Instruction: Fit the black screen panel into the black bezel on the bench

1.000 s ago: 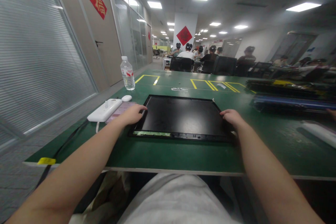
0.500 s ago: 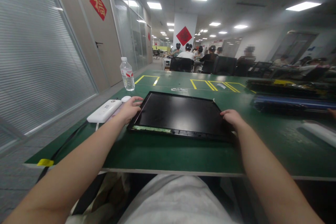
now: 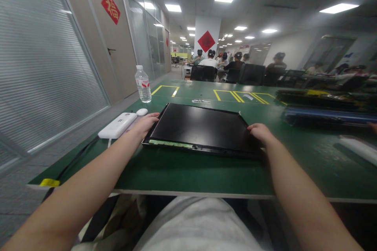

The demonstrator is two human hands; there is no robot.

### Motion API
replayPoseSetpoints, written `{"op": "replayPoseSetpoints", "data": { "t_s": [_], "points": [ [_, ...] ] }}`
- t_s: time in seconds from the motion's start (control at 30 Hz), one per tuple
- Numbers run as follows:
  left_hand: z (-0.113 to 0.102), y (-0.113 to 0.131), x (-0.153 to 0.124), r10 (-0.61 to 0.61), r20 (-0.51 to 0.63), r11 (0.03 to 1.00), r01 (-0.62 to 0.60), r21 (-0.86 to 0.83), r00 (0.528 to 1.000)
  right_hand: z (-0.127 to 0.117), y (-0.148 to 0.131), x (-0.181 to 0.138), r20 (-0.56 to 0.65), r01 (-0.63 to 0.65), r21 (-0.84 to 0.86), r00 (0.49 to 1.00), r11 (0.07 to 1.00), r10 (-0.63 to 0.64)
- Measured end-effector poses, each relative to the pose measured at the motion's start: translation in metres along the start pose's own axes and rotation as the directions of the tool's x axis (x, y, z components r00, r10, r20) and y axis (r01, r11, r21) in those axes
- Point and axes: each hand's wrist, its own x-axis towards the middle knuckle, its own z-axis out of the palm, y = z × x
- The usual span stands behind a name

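A black LCD screen panel (image 3: pixel 200 127) with a thin dark frame lies face up over the green table. Along its near left edge runs a green circuit strip (image 3: pixel 171 144). My left hand (image 3: pixel 145 122) is at the panel's left edge, fingers together and closed on the rim. On the opposite side, my right hand (image 3: pixel 260 131) pinches the right edge between thumb and fingers. The undersides of the panel and some fingertips are hidden.
Left of the panel are a white power bank (image 3: pixel 118 124) with a cable, a small white round object (image 3: pixel 141 112) and a water bottle (image 3: pixel 143 85). Yellow tape (image 3: pixel 225 91) marks the green table (image 3: pixel 191 178). Blurred dark and blue items (image 3: pixel 326 114) lie at right. People sit beyond.
My left hand's fingers have come together on the panel's left rim, and that side looks slightly raised. My right hand keeps its hold.
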Motion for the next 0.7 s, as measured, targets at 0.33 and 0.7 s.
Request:
{"op": "replayPoseSetpoints", "data": {
  "t_s": [0.33,0.7],
  "points": [
    [-0.0015,0.0021,-0.0092,0.004,0.063,0.998,0.0,-0.066,0.998,0.0004,0.0008,-0.0005,-0.037,0.017,-0.005,0.999,1.0,-0.017],
    [0.0006,0.0006,-0.0107,-0.047,0.175,0.998,0.054,-0.037,0.983,0.0038,0.0073,0.0063,-0.004,0.012,0.051,1.0,0.999,-0.011]
  ]
}}
